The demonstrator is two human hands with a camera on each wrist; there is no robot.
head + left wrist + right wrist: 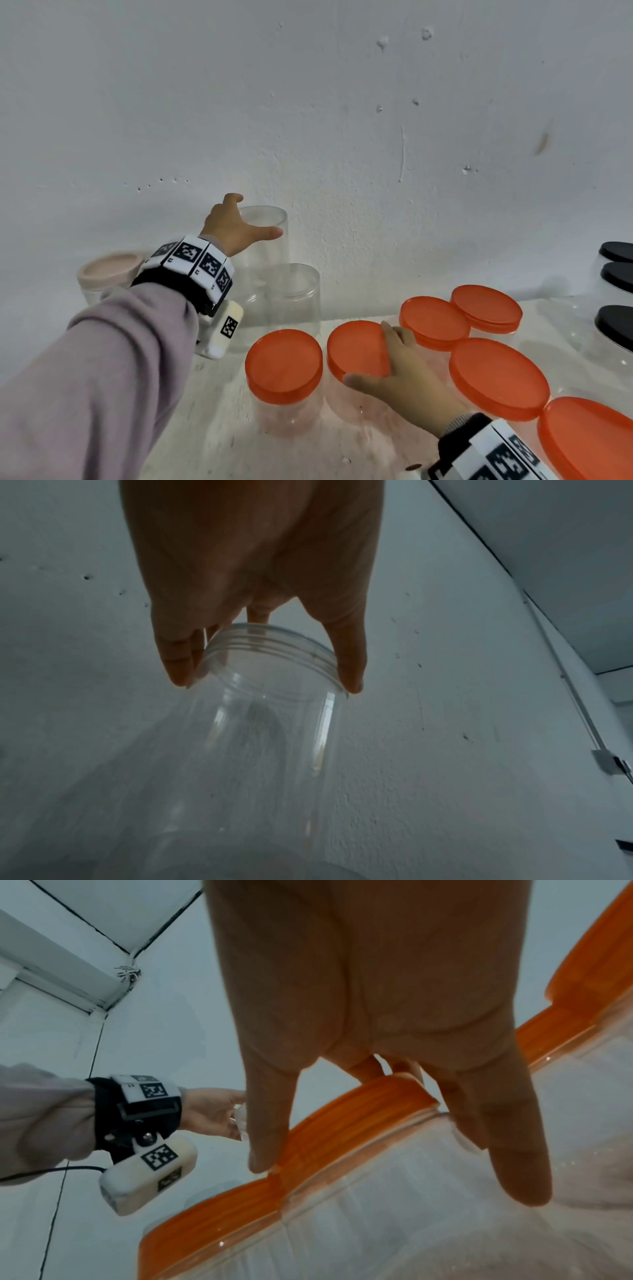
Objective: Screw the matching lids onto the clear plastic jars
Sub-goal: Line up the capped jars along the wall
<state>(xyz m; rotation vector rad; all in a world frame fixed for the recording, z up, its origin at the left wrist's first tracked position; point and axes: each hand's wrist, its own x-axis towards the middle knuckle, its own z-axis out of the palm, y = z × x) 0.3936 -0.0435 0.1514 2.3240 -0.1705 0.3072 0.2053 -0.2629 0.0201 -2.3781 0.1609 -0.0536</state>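
Observation:
A clear jar (270, 250) with no lid stands at the back by the wall. My left hand (253, 217) reaches over it and grips its threaded neck (270, 653) between thumb and fingers, as the left wrist view shows. Nearer me stands a clear jar with an orange lid (352, 346). My right hand (370, 353) lies over this lid, thumb on its front rim and fingers down its far side. In the right wrist view the thumb and fingers clasp the orange lid (359, 1104) from both sides.
A second open clear jar (294, 298) stands in front of the held one. Several orange-lidded jars (284, 363) crowd the middle and right. A pink-lidded jar (109, 274) is at far left, black-lidded jars (616, 274) at far right. The wall (342, 137) rises directly behind.

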